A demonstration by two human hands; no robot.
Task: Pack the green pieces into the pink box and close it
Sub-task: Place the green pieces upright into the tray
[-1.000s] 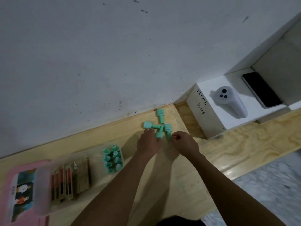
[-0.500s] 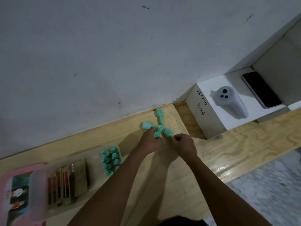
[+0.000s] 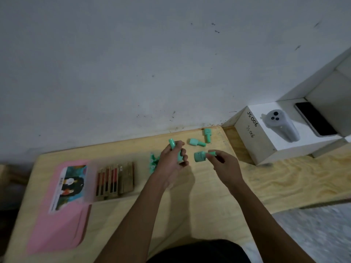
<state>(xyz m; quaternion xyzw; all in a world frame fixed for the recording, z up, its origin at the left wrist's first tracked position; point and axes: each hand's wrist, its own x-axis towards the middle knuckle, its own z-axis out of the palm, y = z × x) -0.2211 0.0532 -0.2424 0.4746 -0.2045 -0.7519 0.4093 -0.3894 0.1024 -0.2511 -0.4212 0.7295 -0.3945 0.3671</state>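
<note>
My left hand (image 3: 171,159) is shut on a green piece (image 3: 173,144) that sticks up out of the fist. My right hand (image 3: 224,164) pinches another green piece (image 3: 201,156) by its narrow end, just above the wooden table. Two more green pieces (image 3: 196,142) (image 3: 207,134) lie loose near the wall. The open box (image 3: 91,179) with its pink lid (image 3: 58,221) lies at the left; it holds several brown sticks (image 3: 115,180) and a cluster of green pieces (image 3: 153,162), partly hidden behind my left hand.
A white box (image 3: 266,147) marked "JS006" stands at the right against the wall, with a grey camera device (image 3: 283,126) and a black phone (image 3: 314,118) on it. The wall runs along the table's far edge. The grey floor shows at lower right.
Both hands have lifted a green piece each from the loose pile and moved apart, the left hand toward the box. The view has shifted so that the box lies further right.
</note>
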